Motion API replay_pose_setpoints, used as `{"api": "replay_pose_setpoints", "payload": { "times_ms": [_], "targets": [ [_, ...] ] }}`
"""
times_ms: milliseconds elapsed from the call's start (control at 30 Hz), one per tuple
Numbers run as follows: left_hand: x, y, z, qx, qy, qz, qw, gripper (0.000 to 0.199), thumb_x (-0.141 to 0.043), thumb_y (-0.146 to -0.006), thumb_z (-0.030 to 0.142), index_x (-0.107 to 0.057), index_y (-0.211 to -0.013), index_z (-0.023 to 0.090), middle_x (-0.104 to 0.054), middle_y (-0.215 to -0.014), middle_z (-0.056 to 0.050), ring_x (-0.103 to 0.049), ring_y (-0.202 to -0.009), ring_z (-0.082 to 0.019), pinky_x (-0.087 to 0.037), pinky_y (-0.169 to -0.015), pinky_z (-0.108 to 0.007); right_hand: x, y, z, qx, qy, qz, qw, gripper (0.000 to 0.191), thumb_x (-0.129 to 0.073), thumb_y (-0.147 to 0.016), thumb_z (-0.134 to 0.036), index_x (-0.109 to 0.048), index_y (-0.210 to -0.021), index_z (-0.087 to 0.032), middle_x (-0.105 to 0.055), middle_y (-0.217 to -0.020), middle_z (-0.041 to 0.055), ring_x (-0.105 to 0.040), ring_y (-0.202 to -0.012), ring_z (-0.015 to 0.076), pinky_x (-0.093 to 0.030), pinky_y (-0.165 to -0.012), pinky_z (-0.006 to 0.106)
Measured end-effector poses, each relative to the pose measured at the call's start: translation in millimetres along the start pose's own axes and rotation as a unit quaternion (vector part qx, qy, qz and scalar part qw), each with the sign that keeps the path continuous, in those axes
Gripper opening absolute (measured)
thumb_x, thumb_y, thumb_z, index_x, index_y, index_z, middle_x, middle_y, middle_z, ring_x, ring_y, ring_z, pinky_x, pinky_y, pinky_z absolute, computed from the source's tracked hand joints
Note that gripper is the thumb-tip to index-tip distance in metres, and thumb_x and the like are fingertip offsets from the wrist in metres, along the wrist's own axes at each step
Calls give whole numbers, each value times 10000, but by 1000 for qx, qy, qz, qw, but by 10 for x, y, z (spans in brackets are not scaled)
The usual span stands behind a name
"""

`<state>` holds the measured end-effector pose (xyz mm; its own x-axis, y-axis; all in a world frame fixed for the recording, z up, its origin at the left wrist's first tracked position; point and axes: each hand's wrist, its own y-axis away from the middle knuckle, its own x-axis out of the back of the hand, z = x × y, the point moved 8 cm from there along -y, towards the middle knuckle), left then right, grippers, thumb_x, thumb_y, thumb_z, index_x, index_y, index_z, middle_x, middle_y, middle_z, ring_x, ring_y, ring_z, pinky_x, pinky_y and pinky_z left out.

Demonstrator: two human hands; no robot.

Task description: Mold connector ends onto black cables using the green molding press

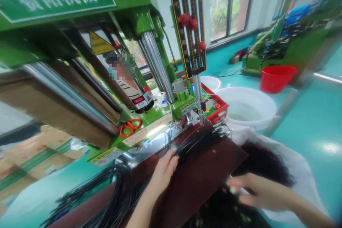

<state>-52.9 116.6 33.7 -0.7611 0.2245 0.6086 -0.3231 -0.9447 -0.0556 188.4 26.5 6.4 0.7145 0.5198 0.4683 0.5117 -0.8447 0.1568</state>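
My left hand [166,166] is at the edge of a dark brown board [205,178], its fingers pinched on thin black cables [167,144] that rise toward the lit work area of a green press [133,128]. More black cables with pale ends [221,128] lie across the board just beyond it. My right hand [256,190] is low on the right, off the board's near edge, with curled fingers. Something small and pale shows at its fingertips, too blurred to name. A thick bundle of looped black cables [117,185] hangs over the board's left side.
Orange-handled scissors [130,128] lie on the press bed. A red control box [217,107] stands at its right. White tubs [248,105], a red bucket [276,78] and a white sack [299,164] holding dark strands are to the right. Cartons [34,156] sit left. A person is behind the press.
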Motion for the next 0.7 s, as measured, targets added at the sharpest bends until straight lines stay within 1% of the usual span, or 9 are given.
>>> {"api": "replay_pose_setpoints", "payload": {
  "times_ms": [100, 133, 200, 267, 333, 400, 533, 600, 700],
  "targets": [
    [26, 76, -118, 61, 97, 15, 993, 372, -398, -830, 442, -511, -1011, 136, -607, -843, -60, -553, -670, -116, -433, -586, -218, -210, -227, -361, 56, -235, -59, 969, 397, -553, -790, -254, -541, -1187, -266, -640, -1047, 68, -578, -965, 221, -431, -836, 340],
    [29, 98, -108, 63, 89, 22, 994, 376, -413, -823, 440, -512, -1024, 139, -613, -902, -77, -570, -737, -134, -446, -637, -232, -206, -356, -434, 73, -314, -37, 946, 460, -582, -784, -269, -488, -1234, -293, -612, -1109, 67, -549, -1024, 217, -403, -881, 363],
    [4, 138, -16, 40, 27, 22, 999, 330, -403, -833, 408, -525, -1009, 157, -625, -923, -81, -578, -816, -159, -445, -716, -257, -109, -631, -526, 116, -462, 32, 879, 483, -626, -766, -277, -481, -1225, -328, -555, -1201, 52, -497, -1103, 209, -343, -952, 400],
    [-81, 191, 105, 0, -50, 5, 999, 270, -356, -859, 354, -530, -972, 181, -635, -868, -64, -586, -791, -160, -437, -717, -259, 58, -852, -561, 146, -575, 108, 798, 347, -592, -794, -303, -556, -1139, -287, -564, -1189, 54, -496, -1108, 212, -316, -980, 417],
    [-216, 265, 175, -38, -116, -18, 992, 242, -309, -876, 291, -524, -938, 198, -631, -805, -46, -591, -721, -153, -433, -667, -247, 215, -973, -601, 156, -631, 148, 745, 260, -551, -818, -319, -609, -1058, -233, -613, -1108, 63, -530, -1068, 216, -315, -989, 410],
    [-379, 349, 187, -73, -173, -45, 981, 225, -298, -870, 222, -518, -914, 206, -621, -756, -34, -591, -674, -150, -429, -623, -239, 322, -993, -651, 152, -637, 153, 740, 228, -539, -825, -317, -636, -994, -200, -663, -981, 64, -586, -974, 213, -353, -961, 406],
    [-614, 432, 189, -137, -269, -68, 951, 221, -357, -813, 117, -531, -918, 205, -620, -791, -45, -594, -726, -165, -447, -651, -248, 370, -856, -633, 143, -583, 139, 787, 177, -557, -818, -320, -653, -882, -186, -681, -780, 52, -638, -757, 202, -445, -819, 423],
    [-589, 367, 210, -133, -322, -28, 937, 240, -387, -790, 88, -543, -934, 199, -606, -872, -63, -579, -800, -179, -453, -704, -268, 390, -772, -535, 141, -565, 172, 795, 151, -582, -802, -320, -653, -853, -196, -681, -768, 41, -637, -769, 208, -437, -826, 436],
    [-482, 184, 226, -74, -394, 27, 916, 278, -439, -739, 45, -550, -947, 193, -577, -927, -62, -552, -866, -194, -448, -754, -295, 442, -682, -382, 132, -544, 242, 793, 141, -607, -786, -321, -655, -849, -205, -685, -800, 35, -627, -846, 220, -401, -883, 436]
  ]
}}
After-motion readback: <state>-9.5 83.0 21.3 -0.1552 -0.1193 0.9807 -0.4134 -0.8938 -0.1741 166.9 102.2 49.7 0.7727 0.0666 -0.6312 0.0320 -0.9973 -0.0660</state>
